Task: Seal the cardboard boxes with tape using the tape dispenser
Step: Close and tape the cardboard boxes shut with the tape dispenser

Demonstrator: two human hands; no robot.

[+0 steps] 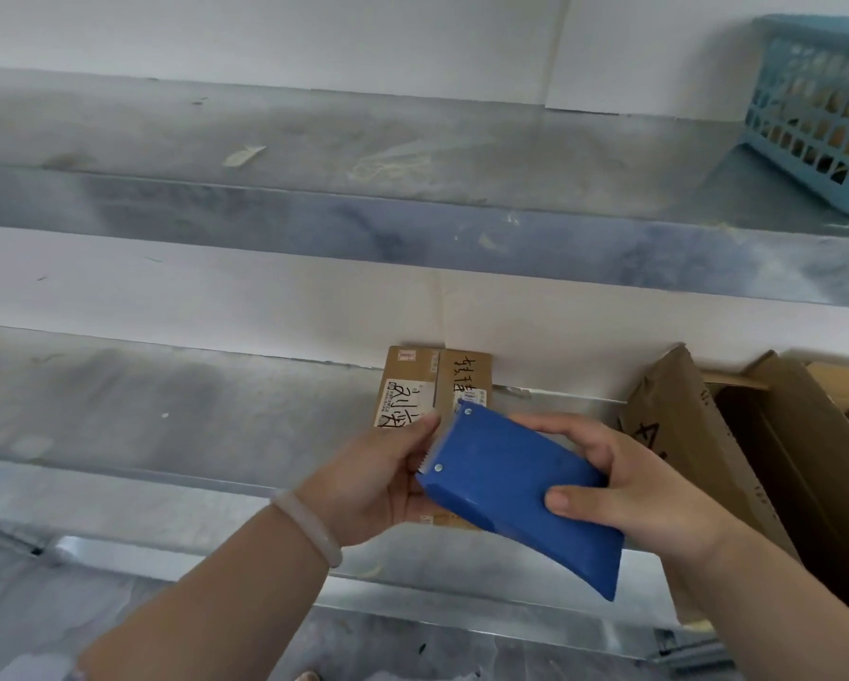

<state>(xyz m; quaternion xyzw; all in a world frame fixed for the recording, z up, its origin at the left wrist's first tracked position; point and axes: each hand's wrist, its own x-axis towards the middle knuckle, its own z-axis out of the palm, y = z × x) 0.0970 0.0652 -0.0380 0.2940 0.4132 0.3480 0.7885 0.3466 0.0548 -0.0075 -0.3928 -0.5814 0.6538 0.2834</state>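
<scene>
The right hand (628, 489) grips the blue tape dispenser (520, 493) near the small cardboard box (432, 390) on the shelf (167, 410), while the left hand (378, 479) pinches its toothed left end, probably to free tape

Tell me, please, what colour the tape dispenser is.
The tape dispenser is solid blue; the head view shows it best.

The grey metal lower shelf (167, 410) carries a labelled cardboard box (415, 380) against its back edge (handwriting on top) and open cardboard boxes (781, 459) at its right end. The upper shelf (314, 130) holds a blue plastic basket (815, 105) at its right end and a pale scrap (243, 154).
</scene>
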